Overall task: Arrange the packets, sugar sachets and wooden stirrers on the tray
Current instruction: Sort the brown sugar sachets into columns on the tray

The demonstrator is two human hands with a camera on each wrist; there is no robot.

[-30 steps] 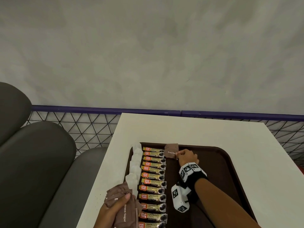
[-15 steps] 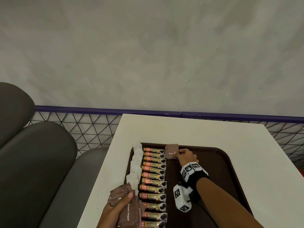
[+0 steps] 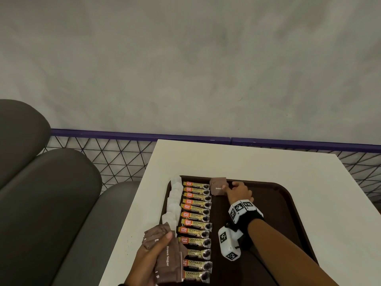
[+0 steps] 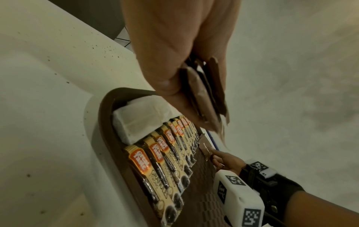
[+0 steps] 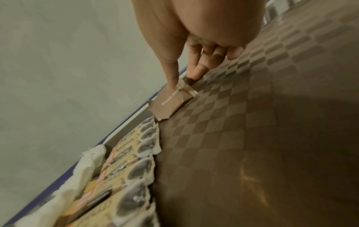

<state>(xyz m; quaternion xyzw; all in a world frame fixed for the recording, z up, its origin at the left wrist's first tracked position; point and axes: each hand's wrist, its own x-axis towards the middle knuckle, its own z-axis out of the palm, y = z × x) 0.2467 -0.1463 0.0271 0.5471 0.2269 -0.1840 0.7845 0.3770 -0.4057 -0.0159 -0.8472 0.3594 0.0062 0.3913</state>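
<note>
A dark brown tray (image 3: 278, 203) lies on the white table. Along its left edge runs a line of white sachets (image 3: 173, 201), and beside them a column of several coffee granule packets (image 3: 195, 217). One brown sugar sachet (image 3: 218, 186) lies flat at the tray's far end, right of the top packet. My right hand (image 3: 228, 187) pinches its near end, with the thumb (image 5: 173, 86) on top and a fingertip at the edge. Over the tray's near left corner my left hand (image 3: 160, 244) grips a stack of brown sugar sachets (image 4: 205, 98). No stirrers are in view.
The table (image 3: 247, 162) reaches a purple rail (image 3: 123, 135) with black mesh below it and a grey wall behind. Grey cushioned seats (image 3: 51, 203) stand to the left of the table. A white marker block hangs from my right wrist above the tray.
My right hand has lowered the single brown sugar sachet flat onto the far end of the tray and still touches it. My left hand has kept its stack in place.
</note>
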